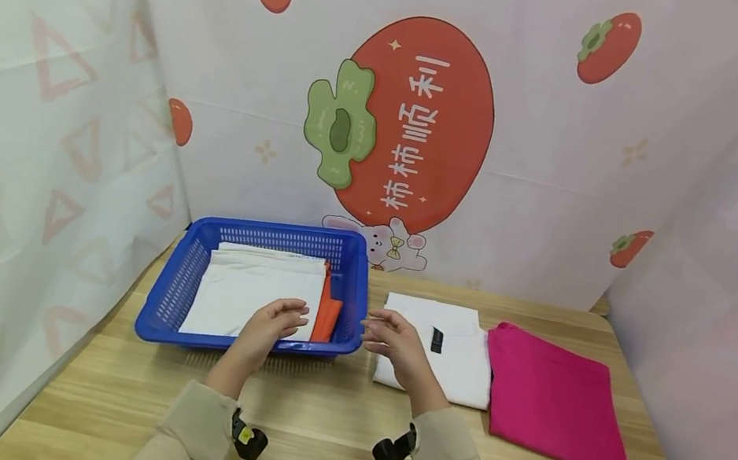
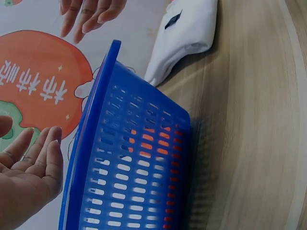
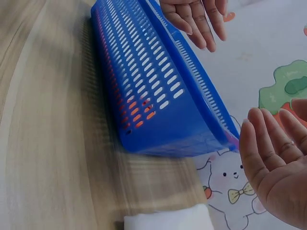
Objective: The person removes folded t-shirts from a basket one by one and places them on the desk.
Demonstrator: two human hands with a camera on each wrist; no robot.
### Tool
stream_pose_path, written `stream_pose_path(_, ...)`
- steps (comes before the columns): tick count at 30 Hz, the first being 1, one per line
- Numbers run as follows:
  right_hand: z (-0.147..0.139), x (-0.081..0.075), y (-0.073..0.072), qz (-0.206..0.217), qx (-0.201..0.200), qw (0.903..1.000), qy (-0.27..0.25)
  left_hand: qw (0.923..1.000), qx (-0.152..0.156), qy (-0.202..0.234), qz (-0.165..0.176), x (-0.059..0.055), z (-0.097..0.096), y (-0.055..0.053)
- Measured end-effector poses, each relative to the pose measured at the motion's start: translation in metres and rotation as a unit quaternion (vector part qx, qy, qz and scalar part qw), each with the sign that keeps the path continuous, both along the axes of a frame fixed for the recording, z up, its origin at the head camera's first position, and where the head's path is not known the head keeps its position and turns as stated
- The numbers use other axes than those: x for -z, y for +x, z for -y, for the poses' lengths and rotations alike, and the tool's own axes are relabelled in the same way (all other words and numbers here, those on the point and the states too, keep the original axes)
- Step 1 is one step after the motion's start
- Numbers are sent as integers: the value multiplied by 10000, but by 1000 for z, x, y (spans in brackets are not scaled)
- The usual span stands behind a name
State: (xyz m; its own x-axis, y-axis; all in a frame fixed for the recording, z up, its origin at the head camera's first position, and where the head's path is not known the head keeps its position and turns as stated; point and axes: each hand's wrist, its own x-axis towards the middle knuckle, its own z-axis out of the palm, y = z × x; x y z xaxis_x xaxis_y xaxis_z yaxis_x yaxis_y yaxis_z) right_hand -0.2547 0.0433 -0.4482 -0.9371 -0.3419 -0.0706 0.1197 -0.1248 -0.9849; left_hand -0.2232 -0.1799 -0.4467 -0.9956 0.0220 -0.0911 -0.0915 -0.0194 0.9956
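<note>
My left hand [image 1: 266,330] hovers over the near rim of a blue plastic basket [image 1: 360,292], fingers loosely bent and holding nothing. Inside the basket lie folded white cloth [image 1: 259,293] and a folded orange cloth [image 1: 327,318] at its right side. Just off the basket's right front corner, my right hand [image 1: 398,346] is raised with relaxed fingers and an empty palm turned toward the left one. Beside it, a folded white shirt [image 1: 462,375] with a black neck label lies on the table. Both palms show bare in the left wrist view and the right wrist view.
A folded magenta cloth [image 1: 558,401] lies right of the white shirt, their edges meeting. Everything stands on a wood-grain table [image 1: 322,446]. Behind it hangs a white curtain [image 1: 519,229] printed with persimmons, and pale fabric walls enclose both sides.
</note>
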Motion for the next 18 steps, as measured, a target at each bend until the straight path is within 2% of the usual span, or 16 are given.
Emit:
stream_pose_path(10, 20, -6, -16, 89, -256, 9996, 71, 9987, 44, -505, 100, -2, 31, -6)
stream_pose_path(18, 33, -7, -23, 182, -532, 9982, 229, 9937, -46, -1053, 383, -2, 57, -13)
